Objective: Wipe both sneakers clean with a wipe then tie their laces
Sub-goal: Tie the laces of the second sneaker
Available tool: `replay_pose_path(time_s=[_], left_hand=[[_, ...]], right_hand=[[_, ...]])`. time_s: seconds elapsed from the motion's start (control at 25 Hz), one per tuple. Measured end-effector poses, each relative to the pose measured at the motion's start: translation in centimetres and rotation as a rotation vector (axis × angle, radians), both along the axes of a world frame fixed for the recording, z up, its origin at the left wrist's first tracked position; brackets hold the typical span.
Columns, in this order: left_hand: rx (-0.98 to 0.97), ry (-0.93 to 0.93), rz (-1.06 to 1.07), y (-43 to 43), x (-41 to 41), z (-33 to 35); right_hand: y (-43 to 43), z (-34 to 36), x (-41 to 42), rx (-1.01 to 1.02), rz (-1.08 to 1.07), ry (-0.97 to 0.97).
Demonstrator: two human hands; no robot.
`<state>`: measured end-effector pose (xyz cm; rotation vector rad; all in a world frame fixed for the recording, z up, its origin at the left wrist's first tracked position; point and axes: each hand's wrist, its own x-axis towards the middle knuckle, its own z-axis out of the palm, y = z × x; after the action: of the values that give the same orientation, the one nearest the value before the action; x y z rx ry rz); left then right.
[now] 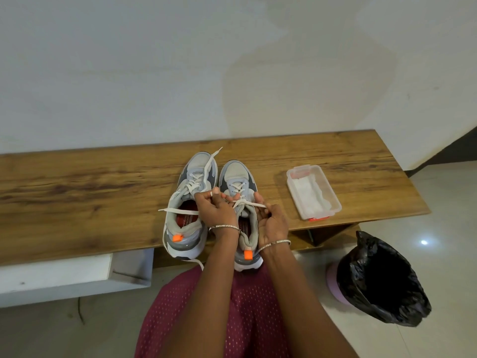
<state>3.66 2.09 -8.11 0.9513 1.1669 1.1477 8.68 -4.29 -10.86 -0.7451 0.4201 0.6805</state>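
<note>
**A:** Which step is in hand?

**B:** Tying, I'd judge. The left hand point(215, 211) and right hand point(272, 224) have their fingers curled, each pinching a strand of the flat white lace point(249, 202) drawn taut between them. The grey-and-white mesh sneaker with the orange heel tab point(236, 174) sits directly under the fingers, toe pointing away from them.

**A:** And its twin?

**B:** The matching second sneaker point(171, 202) stands just outside the left fingers, touching the first. Its loose lace ends point(178, 210) trail over the brown wooden bench point(77, 192).

**A:** Next move?

**B:** Probably forming loops and snugging the knot with even tension. Then the twin needs tying.

**A:** Wipes?

**B:** In the clear plastic tub point(294, 193), well beyond the right fingers. Neither hand holds one.
</note>
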Motion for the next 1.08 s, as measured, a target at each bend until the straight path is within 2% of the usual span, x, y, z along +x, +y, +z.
replay_pose_path(time_s=[0.12,0.24,0.4,0.48,0.56,0.72,0.92,1.08], left_hand=[[-0.026,0.053,-0.053,0.3,-0.3,0.0],[0.042,0.229,-0.169,0.8,-1.1,0.7],[0.207,0.464,-0.368,-0.4,-3.8,2.8],[0.254,0.619,-0.488,-1.4,-5.5,2.4],[0.222,0.738,-0.572,-2.3,-6.7,1.3],[0.148,0.682,-0.663,-3.3,-7.6,-0.1],[0.218,0.728,-0.698,-3.0,-5.7,0.2],[0.338,0.748,-0.676,-2.9,-3.1,0.9]], right_hand=[[-0.2,1.4,-0.3,-0.133,0.029,-0.084],[-1.1,2.6,-0.2,-0.306,0.15,-0.339],[-2.6,3.6,-1.0,-0.778,0.345,-0.714],[-3.6,4.5,-2.4,-0.875,0.414,-0.816],[-4.6,5.0,-3.9,-0.882,0.495,-0.91],[-5.0,4.8,-5.3,-0.783,0.512,-0.987],[-3.9,3.9,-2.7,-0.978,0.506,-0.984],[-3.7,3.7,0.2,-1.036,0.471,-0.988]])
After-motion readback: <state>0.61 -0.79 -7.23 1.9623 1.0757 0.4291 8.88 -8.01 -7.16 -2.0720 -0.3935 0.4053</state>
